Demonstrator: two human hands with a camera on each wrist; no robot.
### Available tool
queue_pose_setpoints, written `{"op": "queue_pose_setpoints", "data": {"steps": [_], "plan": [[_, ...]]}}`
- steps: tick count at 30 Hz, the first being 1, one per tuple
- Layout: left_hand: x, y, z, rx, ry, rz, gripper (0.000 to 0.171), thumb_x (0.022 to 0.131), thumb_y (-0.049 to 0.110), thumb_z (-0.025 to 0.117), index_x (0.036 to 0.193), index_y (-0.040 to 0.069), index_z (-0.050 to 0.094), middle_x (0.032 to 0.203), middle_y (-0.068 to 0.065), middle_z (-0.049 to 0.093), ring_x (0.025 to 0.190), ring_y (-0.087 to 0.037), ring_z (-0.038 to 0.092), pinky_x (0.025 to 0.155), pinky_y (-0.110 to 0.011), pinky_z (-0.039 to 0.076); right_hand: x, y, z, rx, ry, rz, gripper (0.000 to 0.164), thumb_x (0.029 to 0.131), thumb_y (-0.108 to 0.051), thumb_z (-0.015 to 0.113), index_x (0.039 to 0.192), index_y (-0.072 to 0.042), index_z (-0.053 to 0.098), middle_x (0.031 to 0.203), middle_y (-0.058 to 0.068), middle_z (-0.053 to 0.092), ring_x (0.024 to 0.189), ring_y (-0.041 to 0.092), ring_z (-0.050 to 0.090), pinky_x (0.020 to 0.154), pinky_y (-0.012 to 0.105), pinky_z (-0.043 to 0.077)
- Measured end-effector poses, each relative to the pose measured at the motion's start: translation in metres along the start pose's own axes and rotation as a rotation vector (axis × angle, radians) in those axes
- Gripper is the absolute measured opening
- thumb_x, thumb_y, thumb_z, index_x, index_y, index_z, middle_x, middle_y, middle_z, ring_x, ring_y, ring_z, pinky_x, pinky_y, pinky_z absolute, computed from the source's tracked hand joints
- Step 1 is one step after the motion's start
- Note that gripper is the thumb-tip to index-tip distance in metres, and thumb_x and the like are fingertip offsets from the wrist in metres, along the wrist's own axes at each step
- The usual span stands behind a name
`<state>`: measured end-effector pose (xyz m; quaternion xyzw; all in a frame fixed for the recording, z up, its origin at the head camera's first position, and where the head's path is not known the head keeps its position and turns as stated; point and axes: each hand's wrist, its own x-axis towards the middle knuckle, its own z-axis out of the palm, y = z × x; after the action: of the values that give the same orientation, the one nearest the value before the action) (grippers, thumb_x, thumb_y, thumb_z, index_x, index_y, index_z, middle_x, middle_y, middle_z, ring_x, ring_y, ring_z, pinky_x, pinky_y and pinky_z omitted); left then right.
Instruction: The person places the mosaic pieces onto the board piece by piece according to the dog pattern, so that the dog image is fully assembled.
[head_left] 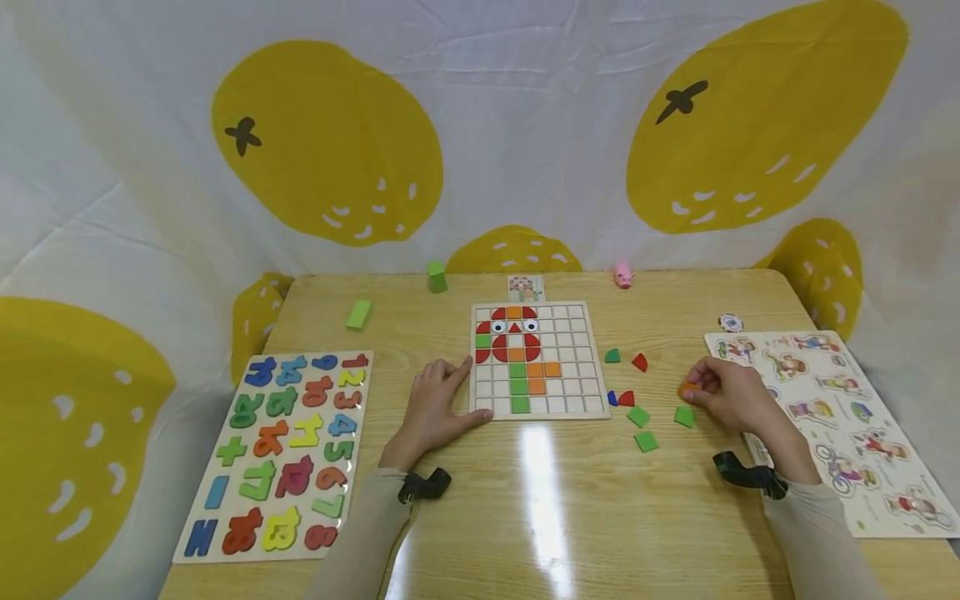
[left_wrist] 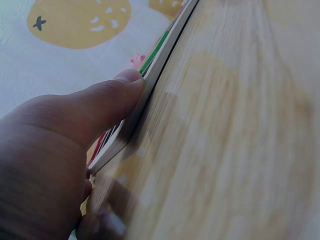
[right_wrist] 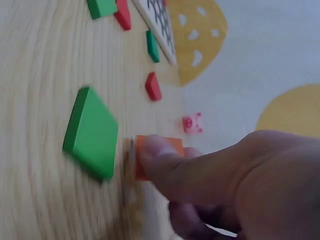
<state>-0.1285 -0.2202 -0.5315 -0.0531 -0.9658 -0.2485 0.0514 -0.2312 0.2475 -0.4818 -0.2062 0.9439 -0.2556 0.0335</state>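
My right hand (head_left: 723,392) pinches an orange square tile (right_wrist: 172,145) between thumb and fingers, just above the table. In the right wrist view, a green square tile (right_wrist: 95,132) lies close to it. My left hand (head_left: 435,408) rests at the near left corner of the wooden grid board (head_left: 570,406), thumb along the front edge and index finger at the left side. In the left wrist view the thumb (left_wrist: 112,92) touches the board's rim. Red, green, orange and eye-marked tiles form a figure on the grid. A small picture card (head_left: 526,288) lies behind the board.
Between board and right hand lie loose green tiles (head_left: 647,441), red pieces (head_left: 639,362) and a blue piece (head_left: 612,398). A number puzzle (head_left: 292,450) stands left, a picture puzzle (head_left: 847,417) right. Farther back are green blocks (head_left: 359,315), a pink pig (head_left: 623,275) and a chip (head_left: 731,322).
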Motion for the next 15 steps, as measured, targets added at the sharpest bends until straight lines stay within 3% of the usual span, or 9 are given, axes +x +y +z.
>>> {"op": "queue_pose_setpoints", "data": {"steps": [4,10,15], "plan": [[0.0,-0.001,0.002,0.002,0.007,0.004,0.1,0.075,0.075,0.066,0.154,0.022,0.036,0.11,0.002,0.042,0.096,-0.016,0.034,0.084,-0.034,0.027,0.011,-0.012,0.007,0.137,0.092,-0.01,0.025,0.089,-0.022,0.075,0.108,-0.009,0.064,0.082,0.005,0.067,0.069,0.008,0.059,0.061,0.026,0.044],[-0.001,-0.002,0.002,0.011,0.009,0.01,0.099,0.075,0.075,0.066,0.154,0.022,0.037,0.109,0.002,0.042,0.096,-0.016,0.034,0.084,-0.034,0.027,0.036,-0.056,0.042,0.469,0.048,-0.035,0.03,0.089,-0.022,0.075,0.113,-0.008,0.063,0.085,0.013,0.068,0.071,0.023,0.064,0.061,0.025,0.05],[0.0,-0.002,0.003,0.013,0.017,0.015,0.099,0.075,0.075,0.065,0.154,0.022,0.037,0.109,0.002,0.043,0.096,-0.016,0.035,0.083,-0.034,0.028,0.05,-0.092,0.078,0.496,0.018,-0.121,0.036,0.077,-0.026,0.085,0.104,-0.008,0.068,0.084,0.005,0.069,0.071,0.016,0.067,0.064,0.023,0.053]]}}
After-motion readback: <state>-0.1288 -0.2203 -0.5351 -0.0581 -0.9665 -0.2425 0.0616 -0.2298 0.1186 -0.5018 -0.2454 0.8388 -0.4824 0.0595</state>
